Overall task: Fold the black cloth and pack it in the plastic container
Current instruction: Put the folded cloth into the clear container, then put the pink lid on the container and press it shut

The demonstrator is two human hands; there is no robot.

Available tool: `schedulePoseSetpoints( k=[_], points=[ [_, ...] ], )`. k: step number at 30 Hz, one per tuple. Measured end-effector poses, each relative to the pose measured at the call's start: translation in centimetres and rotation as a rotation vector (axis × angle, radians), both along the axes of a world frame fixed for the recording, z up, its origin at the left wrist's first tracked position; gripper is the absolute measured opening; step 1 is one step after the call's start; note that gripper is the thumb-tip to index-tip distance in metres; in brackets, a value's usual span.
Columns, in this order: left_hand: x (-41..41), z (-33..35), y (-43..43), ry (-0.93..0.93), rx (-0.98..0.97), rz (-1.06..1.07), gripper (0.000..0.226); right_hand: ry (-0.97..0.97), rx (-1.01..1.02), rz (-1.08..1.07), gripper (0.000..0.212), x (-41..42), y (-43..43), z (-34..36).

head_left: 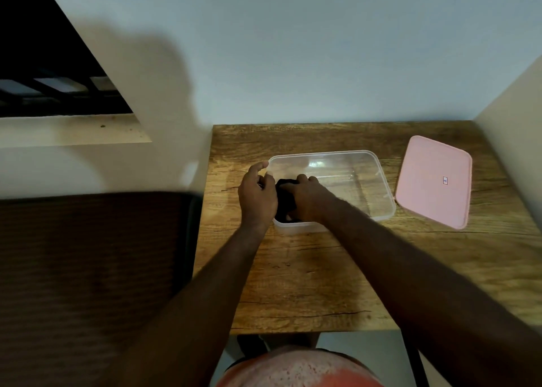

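Note:
A clear plastic container point(378, 178) stands on the wooden table point(308, 269). The folded black cloth point(286, 201) lies inside its left end, mostly hidden between my hands. My right hand point(308, 198) reaches into the container with its fingers curled over the cloth, holding it down. My left hand point(258, 193) is at the container's left wall, its fingers bent against the cloth's left side and the thumb raised beside the rim.
A pink lid point(434, 181) lies flat on the table to the right of the container. A wall runs behind the table and another closes in at the right. A dark brown surface point(88, 269) lies left of the table.

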State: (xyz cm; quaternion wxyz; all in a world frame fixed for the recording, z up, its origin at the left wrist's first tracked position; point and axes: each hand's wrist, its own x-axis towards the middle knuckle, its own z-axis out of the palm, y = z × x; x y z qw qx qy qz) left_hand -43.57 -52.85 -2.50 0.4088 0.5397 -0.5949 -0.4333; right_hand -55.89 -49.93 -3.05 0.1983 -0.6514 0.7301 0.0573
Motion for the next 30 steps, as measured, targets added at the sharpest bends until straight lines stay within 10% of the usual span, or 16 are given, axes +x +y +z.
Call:
schedulePoseSetpoints(
  k=[7, 16, 24, 30],
  points=[
    [0.7, 3.2, -0.4, 0.005, -0.183, 0.069, 0.016, -0.336, -0.282, -0.334, 0.044, -1.7, 3.8, 5.4],
    [-6.9, 7.0, 7.3, 0.165, -0.476, -0.468, 0.007, -0.403, -1.079, -0.954, 0.012, -3.6, 12.8, 8.0],
    [-11.9, 5.0, 15.1, -0.075, -0.295, -0.972, 0.021, -0.243, -0.788, -1.064, 0.017, -11.9, 20.5, 3.6],
    [-17.5, 3.0, 17.7, -0.39, -0.066, -0.937, 0.051, -0.43, -0.649, -1.206, 0.032, -17.5, 23.0, 1.4]
  ],
)
